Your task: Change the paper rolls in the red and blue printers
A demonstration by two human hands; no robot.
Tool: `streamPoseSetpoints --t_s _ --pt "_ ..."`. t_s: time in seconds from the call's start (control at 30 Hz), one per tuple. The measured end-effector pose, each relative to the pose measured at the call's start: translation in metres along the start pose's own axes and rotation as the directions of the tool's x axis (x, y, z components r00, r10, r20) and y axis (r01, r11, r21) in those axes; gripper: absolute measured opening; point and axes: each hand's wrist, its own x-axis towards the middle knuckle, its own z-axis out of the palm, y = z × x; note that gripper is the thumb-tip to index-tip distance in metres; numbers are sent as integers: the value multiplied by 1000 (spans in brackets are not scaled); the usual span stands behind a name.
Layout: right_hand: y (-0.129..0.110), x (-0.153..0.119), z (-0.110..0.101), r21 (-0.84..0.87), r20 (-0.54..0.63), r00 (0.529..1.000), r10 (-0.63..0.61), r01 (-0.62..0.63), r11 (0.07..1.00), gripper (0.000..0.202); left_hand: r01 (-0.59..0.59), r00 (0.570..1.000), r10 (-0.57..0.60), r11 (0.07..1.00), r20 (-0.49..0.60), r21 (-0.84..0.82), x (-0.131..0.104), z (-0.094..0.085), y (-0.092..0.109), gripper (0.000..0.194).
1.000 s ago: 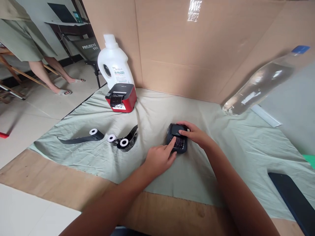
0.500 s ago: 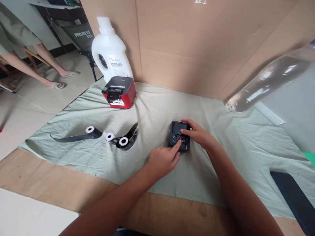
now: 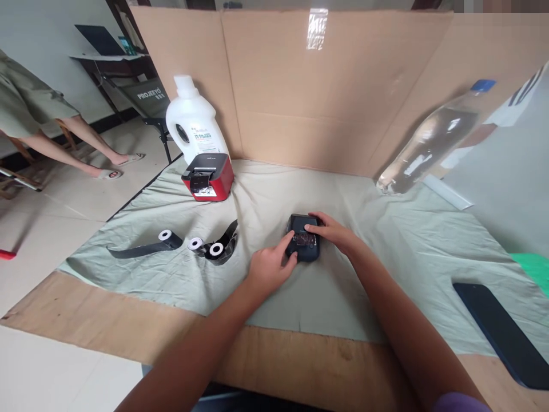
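Note:
A small black box-shaped printer (image 3: 306, 253) sits on the pale green cloth in front of me, a dark shiny strip (image 3: 305, 239) lying across its top. My right hand (image 3: 334, 232) grips its far right side, thumb on the top and the other fingers round the back edge. At the printer's left edge is my left hand (image 3: 269, 268), index finger and thumb apart and both touching the casing; its other fingers are curled and partly hidden. Left of my hands lie black label rolls with white cores: one roll (image 3: 170, 239) with a trailing strip, two others (image 3: 216, 250) close together.
A red and black printer (image 3: 221, 178) stands at back left before a white detergent bottle (image 3: 206, 123). Cardboard (image 3: 295, 86) walls the back. A clear bottle (image 3: 433, 143) leans at right. A dark phone (image 3: 501, 332) lies front right. Someone's legs (image 3: 94, 137) show beyond the table.
My left index finger has moved from the printer's front window to its left edge, with the thumb now on the casing. The strip on the printer's top looks different. The view has tilted up.

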Motion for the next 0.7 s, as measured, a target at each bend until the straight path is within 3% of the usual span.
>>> streamPoseSetpoints --t_s 0.23,0.37,0.47,0.57,0.63,0.7 --pt "1 0 -15 2 -94 994 48 -48 999 53 -14 999 18 996 42 -87 8 -3 -9 65" --pt "16 -21 6 -33 -177 984 -31 26 999 37 -15 996 21 998 91 -64 11 1 -7 70" --pt "34 -42 37 -80 -337 913 -230 216 973 45 2 994 13 990 110 -138 17 5 -2 64" --pt "46 -57 52 -102 -476 835 -278 262 960 53 25 989 10 971 144 -236 31 9 13 64" --pt "49 -62 40 -105 -512 815 -270 252 962 55 2 986 39 968 161 -249 47 15 30 65" --pt "49 -65 12 -137 -548 792 -268 231 963 58 -55 980 99 969 171 -242 68 27 54 62"
